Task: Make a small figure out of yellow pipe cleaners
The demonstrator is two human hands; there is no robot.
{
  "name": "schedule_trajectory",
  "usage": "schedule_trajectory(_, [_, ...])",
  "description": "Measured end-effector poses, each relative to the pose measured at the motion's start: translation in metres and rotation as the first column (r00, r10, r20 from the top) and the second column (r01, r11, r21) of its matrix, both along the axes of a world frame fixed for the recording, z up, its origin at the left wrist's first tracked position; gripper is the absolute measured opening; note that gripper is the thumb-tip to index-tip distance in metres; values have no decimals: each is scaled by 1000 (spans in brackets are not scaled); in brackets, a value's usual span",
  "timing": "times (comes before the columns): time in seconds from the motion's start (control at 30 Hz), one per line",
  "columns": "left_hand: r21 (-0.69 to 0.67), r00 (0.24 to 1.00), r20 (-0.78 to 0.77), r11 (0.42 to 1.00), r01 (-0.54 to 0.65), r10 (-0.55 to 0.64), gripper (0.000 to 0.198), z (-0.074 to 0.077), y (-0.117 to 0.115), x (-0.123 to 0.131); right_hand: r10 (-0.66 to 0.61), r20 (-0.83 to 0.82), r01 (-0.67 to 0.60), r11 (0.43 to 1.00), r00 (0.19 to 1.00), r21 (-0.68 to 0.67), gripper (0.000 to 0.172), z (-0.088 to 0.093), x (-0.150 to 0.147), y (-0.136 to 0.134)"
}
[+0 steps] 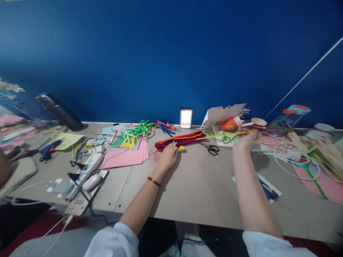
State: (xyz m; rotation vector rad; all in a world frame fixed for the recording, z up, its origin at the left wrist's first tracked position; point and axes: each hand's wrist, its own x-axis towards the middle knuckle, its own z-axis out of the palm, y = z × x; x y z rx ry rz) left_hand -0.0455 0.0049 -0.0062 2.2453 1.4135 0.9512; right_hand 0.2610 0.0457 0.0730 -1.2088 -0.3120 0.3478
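A bundle of red, orange and purple pipe cleaners (pixel 187 138) lies near the middle of the table. My left hand (pixel 170 154) rests on its near left side, fingers stretched out over it. Beside those fingertips is a small yellow fuzzy curl (pixel 181 147). My right hand (pixel 248 140) is closed around a yellow pipe cleaner (pixel 226 135), which reaches leftward to the bundle. Black-handled scissors (pixel 211 149) lie between my hands, their blades toward the bundle. Just behind the right hand are stacked orange paper cups (pixel 230 123), tipped on their side.
Pink paper (pixel 125 156) and green pipe cleaners (pixel 143 130) lie at left, near a power strip (pixel 85 175). A phone (pixel 186 118) stands against the blue wall. A dark bottle (pixel 60 111) and glue gun (pixel 50 150) are further left. A white cable (pixel 297 159) loops at right.
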Motion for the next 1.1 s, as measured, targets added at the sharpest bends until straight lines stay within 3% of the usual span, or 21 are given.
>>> schedule_trajectory(0.07, [-2, 999, -37, 1000, -14, 14, 20, 0, 0, 0, -105, 79, 83, 966, 991, 245, 10, 22, -6, -17])
schedule_trajectory(0.17, [6, 999, 10, 999, -35, 35, 20, 1, 0, 0, -19, 236, -75, 920, 972, 384, 13, 57, -30, -47])
schedule_trajectory(0.23, [-5, 995, 94, 1000, -29, 29, 20, 3, -1, 0, 141, 328, -258, 902, 934, 347, 17, 74, -51, -66])
schedule_trajectory(0.3, [-35, 975, 218, 999, -26, 33, 22, 6, -2, 2, 394, 423, -501, 847, 816, 176, 20, 81, -73, -80])
schedule_trajectory(0.37, [-88, 927, 365, 995, -53, 82, 25, 11, -5, 4, 636, 449, -691, 721, 628, -54, 22, 75, -94, -88])
schedule_trajectory(0.43, [-190, 850, 521, 981, 36, 70, 30, 15, -7, 8, 826, 366, -826, 522, 429, -210, 24, 57, -115, -90])
schedule_trajectory(0.5, [-289, 719, 691, 939, 185, 71, 34, 19, -10, 12, 937, 239, -913, 315, 255, -261, 31, 32, -131, -87])
schedule_trajectory(0.57, [-321, 652, 756, 905, 280, 66, 36, 21, -13, 16, 966, 178, -934, 233, 189, -271, 44, 4, -142, -84])
schedule_trajectory(0.63, [-330, 643, 763, 896, 298, 67, 36, 22, -15, 19, 966, 165, -933, 240, 201, -270, 54, -20, -145, -81])
schedule_trajectory(0.77, [-320, 739, 674, 909, 268, 19, 30, 24, -21, 22, 966, 110, -916, 256, 234, -307, 62, -50, -141, -77])
schedule_trajectory(0.93, [-263, 830, 553, 931, 253, -69, 27, 27, -25, 22, 948, 124, -880, 317, 292, -353, 65, -64, -139, -74])
schedule_trajectory(1.1, [-229, 865, 497, 952, 204, -66, 25, 33, -27, 20, 938, 107, -871, 345, 329, -349, 67, -62, -142, -76])
